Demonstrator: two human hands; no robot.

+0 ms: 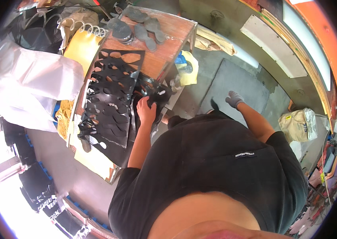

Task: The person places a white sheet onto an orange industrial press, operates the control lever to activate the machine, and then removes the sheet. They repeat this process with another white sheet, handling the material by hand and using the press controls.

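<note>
Two hands stand well apart at the wooden desk with a reddish-brown top [176, 32]: the bare left hand [146, 109] rests its bent fingers on a crumpled, glossy black sheet [162, 97] at the desk's right edge, though whether it pinches the sheet I cannot tell; the right hand in a grey glove [234, 99] hangs to the right of the desk, loosely spread, with nothing visible in it. Beside the left hand, layered thin black sheets with rows of cut-out holes [124, 84] cover the near part of the desk. Handling these well probably means taking a broad solid margin, since the narrow bridges look liable to snag or tear, and bringing the gloved hand over to support the other end. Just beyond the desk's right edge, a yellow bag-like wrapper [192, 71] sits with a blue piece [180, 59] against it; its contents are unclear. Farther right of the desk stands a bulging cream sack [294, 123], what fills it hidden from this angle.
</note>
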